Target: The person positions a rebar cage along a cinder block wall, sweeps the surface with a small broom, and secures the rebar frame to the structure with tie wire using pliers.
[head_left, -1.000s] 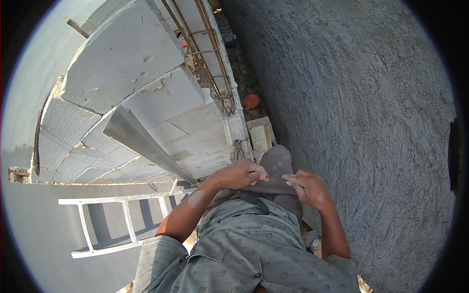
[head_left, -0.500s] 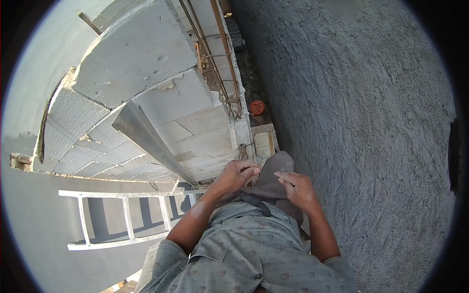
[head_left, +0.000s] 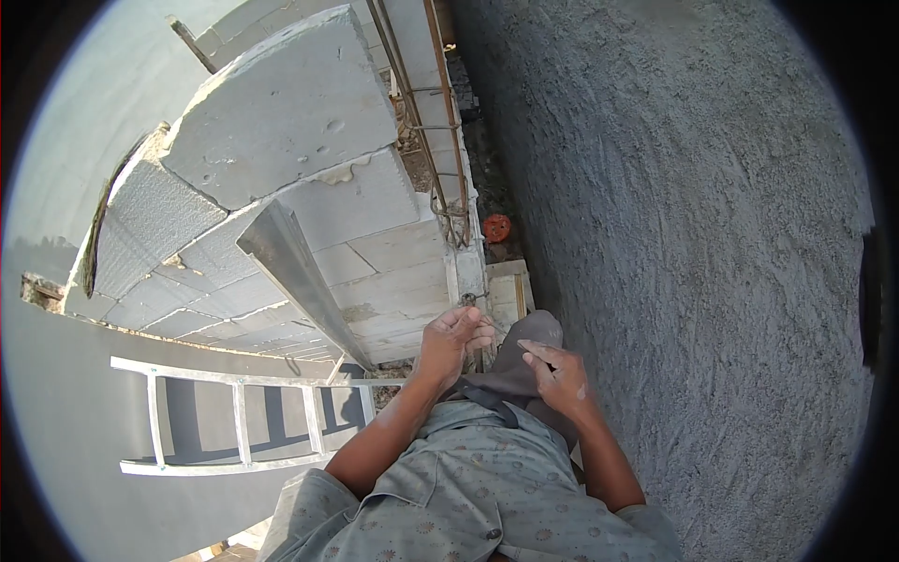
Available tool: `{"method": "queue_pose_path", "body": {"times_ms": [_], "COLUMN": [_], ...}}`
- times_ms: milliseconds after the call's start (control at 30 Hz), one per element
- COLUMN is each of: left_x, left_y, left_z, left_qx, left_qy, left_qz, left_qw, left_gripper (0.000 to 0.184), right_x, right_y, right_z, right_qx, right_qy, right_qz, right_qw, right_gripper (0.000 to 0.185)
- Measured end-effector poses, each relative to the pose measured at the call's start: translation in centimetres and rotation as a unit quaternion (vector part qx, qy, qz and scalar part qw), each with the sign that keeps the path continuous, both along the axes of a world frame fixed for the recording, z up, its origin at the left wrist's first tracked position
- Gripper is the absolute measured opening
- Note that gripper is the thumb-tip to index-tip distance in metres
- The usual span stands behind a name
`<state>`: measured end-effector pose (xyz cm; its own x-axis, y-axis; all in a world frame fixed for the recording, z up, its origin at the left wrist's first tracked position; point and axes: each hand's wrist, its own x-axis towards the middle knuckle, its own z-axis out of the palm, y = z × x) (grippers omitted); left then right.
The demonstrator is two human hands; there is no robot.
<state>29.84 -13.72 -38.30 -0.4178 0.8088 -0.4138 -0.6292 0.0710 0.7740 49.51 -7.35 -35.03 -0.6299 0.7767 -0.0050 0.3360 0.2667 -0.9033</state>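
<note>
My left hand [head_left: 451, 345] is closed, thumb against fingers, in front of the base of the block wall. From its fingertips a thin pale strand, like string or wire [head_left: 498, 327], runs toward my right hand [head_left: 559, 373]. That hand is also closed in a pinch, over the dark trouser leg at my knee [head_left: 538, 330]. The strand is too fine for me to tell its kind. Whitish dust marks both hands. Just beyond my left hand, a bent metal piece [head_left: 468, 300] sticks up at the foot of the narrow concrete column.
A pale block wall [head_left: 281, 112] rises at left, with a metal channel [head_left: 300, 281] leaning on it. Rusty rebar [head_left: 440, 122] stands beyond. A ladder [head_left: 242, 421] lies lower left. Rough grey plaster wall [head_left: 693, 234] closes the right. An orange round object [head_left: 495, 228] sits in the gap.
My left hand has turned more upright, and the fingers have shifted. My right hand has moved slightly down and left. The thin strand now shows between them. The view has tilted slightly.
</note>
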Motion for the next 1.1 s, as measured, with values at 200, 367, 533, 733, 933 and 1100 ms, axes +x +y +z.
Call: {"method": "queue_pose_path", "body": {"times_ms": [200, 367, 533, 733, 933, 1100], "left_x": [0.2, 0.7, 1.4, 1.4, 1.2, 1.3], "left_y": [-0.2, 0.2, 0.3, 0.2, 0.1, -0.2], "left_z": [0.0, 0.4, 0.4, -0.4, 1.2, 2.1], "left_qx": [-0.060, -0.022, 0.034, 0.018, 0.008, -0.006], "left_qy": [0.071, 0.056, -0.044, 0.048, 0.216, 0.209], "left_qz": [-0.024, -0.039, -0.016, -0.085, -0.170, -0.199], "left_qw": [0.995, 0.997, 0.998, 0.995, 0.962, 0.957], "left_gripper": [0.039, 0.041, 0.038, 0.034, 0.035, 0.033], "right_x": [-1.2, -1.9, -2.4, -2.8, -2.9, -2.6], "right_y": [-0.8, -1.4, -1.4, -1.4, -1.4, -0.3], "right_z": [-1.4, -1.4, -1.6, -2.3, -2.8, -2.5], "right_qx": [0.006, -0.006, -0.063, -0.114, -0.099, -0.138], "right_qy": [0.006, -0.008, -0.003, 0.005, 0.016, 0.023], "right_qz": [-0.023, 0.002, -0.054, -0.059, -0.033, 0.009], "right_qw": [1.000, 1.000, 0.997, 0.992, 0.994, 0.990], "right_gripper": [0.024, 0.026, 0.027, 0.028, 0.035, 0.035]}}
